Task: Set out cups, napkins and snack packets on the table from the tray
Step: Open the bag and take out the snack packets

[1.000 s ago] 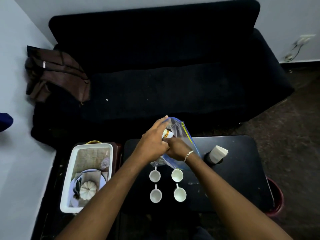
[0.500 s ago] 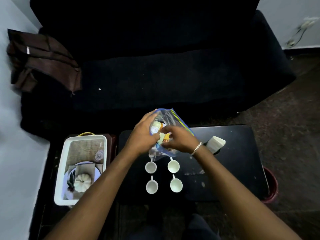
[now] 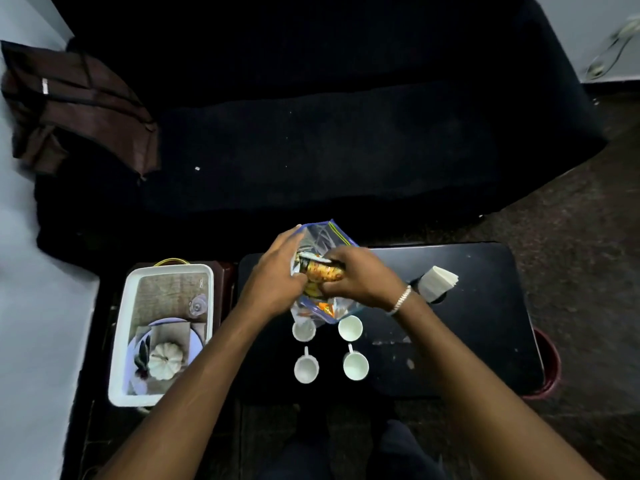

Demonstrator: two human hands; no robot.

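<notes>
A clear zip bag (image 3: 327,237) with a blue rim stands open on the black table (image 3: 485,327). My left hand (image 3: 273,278) grips the bag's left side. My right hand (image 3: 360,278) is shut on an orange snack packet (image 3: 320,270) at the bag's mouth; more packets show lower in the bag. Several white cups (image 3: 349,328) stand in two rows just in front of the bag. A stack of white napkins (image 3: 437,281) sits in a dark holder to the right. The white tray (image 3: 119,341) stands left of the table.
The tray holds a plate with a white pumpkin (image 3: 165,360), a burlap mat and a small glass (image 3: 197,304). A black sofa (image 3: 346,133) runs behind the table, with a brown bag (image 3: 76,109) on its left arm. A red bin (image 3: 550,362) is at the table's right end.
My right hand has drawn an orange packet up to the bag's mouth, where it shows more fully. The camera has tilted down slightly.
</notes>
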